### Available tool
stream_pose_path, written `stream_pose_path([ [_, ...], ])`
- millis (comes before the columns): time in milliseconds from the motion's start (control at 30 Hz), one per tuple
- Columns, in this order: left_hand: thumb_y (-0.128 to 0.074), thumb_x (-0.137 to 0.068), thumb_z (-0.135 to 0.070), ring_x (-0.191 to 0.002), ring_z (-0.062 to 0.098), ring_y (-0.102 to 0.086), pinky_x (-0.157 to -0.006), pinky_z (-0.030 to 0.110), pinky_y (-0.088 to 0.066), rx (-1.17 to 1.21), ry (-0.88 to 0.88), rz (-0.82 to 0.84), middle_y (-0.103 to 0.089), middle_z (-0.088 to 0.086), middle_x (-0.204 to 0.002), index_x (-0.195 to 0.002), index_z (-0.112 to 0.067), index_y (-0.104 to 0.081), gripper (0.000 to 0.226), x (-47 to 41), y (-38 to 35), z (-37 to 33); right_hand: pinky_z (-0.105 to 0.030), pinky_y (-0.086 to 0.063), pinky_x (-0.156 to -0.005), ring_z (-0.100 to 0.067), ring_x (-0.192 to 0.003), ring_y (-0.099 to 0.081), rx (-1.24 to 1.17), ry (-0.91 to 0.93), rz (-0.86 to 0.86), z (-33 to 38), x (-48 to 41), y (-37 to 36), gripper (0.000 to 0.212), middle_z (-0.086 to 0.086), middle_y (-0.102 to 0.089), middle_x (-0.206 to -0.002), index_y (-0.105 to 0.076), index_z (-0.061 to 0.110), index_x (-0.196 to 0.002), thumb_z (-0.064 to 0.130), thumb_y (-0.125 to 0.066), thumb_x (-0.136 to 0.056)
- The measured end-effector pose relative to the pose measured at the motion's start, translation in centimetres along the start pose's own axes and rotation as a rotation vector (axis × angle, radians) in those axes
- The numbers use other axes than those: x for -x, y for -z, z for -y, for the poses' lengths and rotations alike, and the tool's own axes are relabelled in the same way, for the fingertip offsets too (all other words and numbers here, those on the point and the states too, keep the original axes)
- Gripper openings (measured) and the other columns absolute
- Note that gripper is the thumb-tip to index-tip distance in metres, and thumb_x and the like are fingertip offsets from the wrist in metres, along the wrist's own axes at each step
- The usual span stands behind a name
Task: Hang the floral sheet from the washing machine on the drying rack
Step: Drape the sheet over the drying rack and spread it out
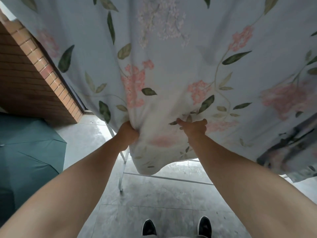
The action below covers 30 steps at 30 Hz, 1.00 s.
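A: Which step here?
B: Spreading stage, by the look. Floral sheet (171, 66) already draped over the drying rack (121, 174). Left hand (127, 133) fisted in a bunch of fabric, right hand (193, 127) curled into it nearby.
A: Next?
B: Probably tugging down and outwards to flatten that bunched edge.

Soft, even daylight lit everything, and it glowed through the floral sheet (171, 66), washing the cloth pale and milky at its lower fold. The floor tiles (154, 200) gave back a dull grey sheen. My forearms (240, 169) threw almost no shadow. The wide lens bowed the brick wall (25, 74) and stretched my forearms toward the bottom corners. The sheet's dark right edge was smeared with blur.
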<state>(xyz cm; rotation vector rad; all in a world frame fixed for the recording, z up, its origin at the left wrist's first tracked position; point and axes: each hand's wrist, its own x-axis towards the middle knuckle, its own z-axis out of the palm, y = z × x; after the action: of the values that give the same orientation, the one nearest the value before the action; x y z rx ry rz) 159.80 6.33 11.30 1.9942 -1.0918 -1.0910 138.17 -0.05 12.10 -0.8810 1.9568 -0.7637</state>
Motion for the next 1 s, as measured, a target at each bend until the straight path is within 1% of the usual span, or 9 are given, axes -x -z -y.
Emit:
stream_pose_path([
  [67, -0.048, -0.077, 0.012, -0.109, 0.029, -0.055, -0.093, 0.032, -0.047, 0.106, 0.026, 0.026, -0.060, 0.011, -0.114, -0.129, 0.001, -0.053, 0.054, 0.9, -0.5, 0.0, -0.035, -0.049, -0.098, -0.032, -0.140, -0.035, -0.080, 0.034, 0.035, -0.3, 0.2, 0.2, 0.107, -0.014, -0.027, -0.157, -0.020, 0.007, -0.152, 0.036, -0.086, -0.073],
  [167, -0.062, -0.074, 0.002, -0.089, 0.030, -0.060, -0.081, 0.027, -0.053, 0.237, 0.090, 0.169, -0.069, 0.006, -0.087, -0.096, 0.001, -0.062, 0.022, 2.2, -0.8, -0.6, -0.018, -0.048, -0.074, -0.022, -0.127, -0.045, -0.346, 0.021, 0.127, -0.8, 1.1, 0.5, 0.107, -0.010, -0.035, -0.153, -0.013, 0.011, -0.155, 0.004, -0.083, -0.075],
  [300, -0.097, -0.043, -0.038, -0.110, 0.028, -0.064, -0.100, 0.046, -0.049, 0.204, 0.112, 0.406, -0.071, 0.002, -0.113, -0.122, -0.016, -0.062, 0.089, 2.6, -0.5, -0.5, -0.024, -0.040, -0.090, -0.017, -0.113, -0.045, -0.374, 0.071, 0.194, -1.1, 1.6, 0.4, 0.106, -0.009, -0.040, -0.148, -0.007, 0.016, -0.156, -0.011, -0.073, -0.077],
  [400, -0.083, -0.068, -0.004, -0.110, 0.032, -0.058, -0.098, 0.046, -0.048, 0.089, 0.127, 0.373, -0.065, 0.007, -0.110, -0.111, -0.013, -0.059, 0.050, 3.1, -0.6, -1.1, -0.040, -0.053, -0.093, -0.028, -0.123, -0.050, -0.412, 0.018, 0.101, -1.3, 1.8, 0.6, 0.107, -0.010, -0.038, -0.151, -0.009, 0.017, -0.156, -0.005, -0.075, -0.074],
  [467, -0.072, -0.069, 0.012, -0.109, 0.038, -0.056, -0.096, 0.047, -0.049, 0.050, 0.149, 0.373, -0.063, 0.011, -0.108, -0.100, -0.010, -0.062, 0.040, 3.0, -0.4, -1.2, -0.050, -0.046, -0.104, -0.033, -0.131, -0.046, -0.439, -0.015, 0.019, -1.7, 1.6, 1.0, 0.108, -0.012, -0.035, -0.154, -0.007, 0.017, -0.157, 0.004, -0.075, -0.074],
  [633, -0.057, -0.086, 0.012, -0.099, 0.033, -0.056, -0.089, 0.044, -0.050, 0.033, 0.140, 0.411, -0.061, 0.011, -0.097, -0.104, -0.005, -0.061, 0.025, 2.5, 0.0, -0.5, -0.041, -0.046, -0.087, -0.023, -0.097, -0.048, -0.622, -0.093, 0.076, -2.7, 1.6, 2.1, 0.123, -0.016, -0.052, -0.128, 0.004, 0.024, -0.155, 0.002, -0.064, -0.056],
  [800, -0.058, -0.082, 0.012, -0.115, 0.033, -0.056, -0.098, 0.043, -0.049, 0.003, 0.158, 0.534, -0.061, 0.015, -0.122, -0.124, -0.008, -0.059, 0.047, 2.7, -0.5, -0.7, -0.031, -0.036, -0.065, -0.024, -0.094, -0.049, -0.638, -0.153, 0.136, -3.6, 2.1, 2.3, 0.069, -0.004, -0.056, -0.106, -0.026, 0.033, -0.145, 0.011, -0.053, -0.085],
  [900, -0.077, -0.063, 0.010, -0.117, 0.035, -0.059, -0.103, 0.049, -0.046, 0.070, 0.190, 0.748, -0.069, 0.012, -0.120, -0.117, -0.009, -0.067, 0.057, 3.3, -1.0, -1.4, -0.038, -0.044, -0.093, -0.022, -0.108, -0.054, -0.608, -0.148, 0.204, -3.7, 2.5, 2.2, 0.066, -0.001, -0.056, -0.128, -0.028, 0.034, -0.152, 0.032, -0.049, -0.089],
  [1000, -0.091, -0.059, -0.017, -0.114, 0.026, -0.064, -0.102, 0.042, -0.047, 0.145, 0.136, 0.816, -0.072, 0.003, -0.116, -0.119, -0.015, -0.066, 0.065, 3.9, -2.0, -2.1, -0.040, -0.043, -0.101, -0.026, -0.114, -0.057, -0.579, -0.091, 0.241, -3.5, 3.1, 2.3, 0.073, -0.004, -0.058, -0.121, -0.023, 0.038, -0.151, 0.020, -0.053, -0.087],
])
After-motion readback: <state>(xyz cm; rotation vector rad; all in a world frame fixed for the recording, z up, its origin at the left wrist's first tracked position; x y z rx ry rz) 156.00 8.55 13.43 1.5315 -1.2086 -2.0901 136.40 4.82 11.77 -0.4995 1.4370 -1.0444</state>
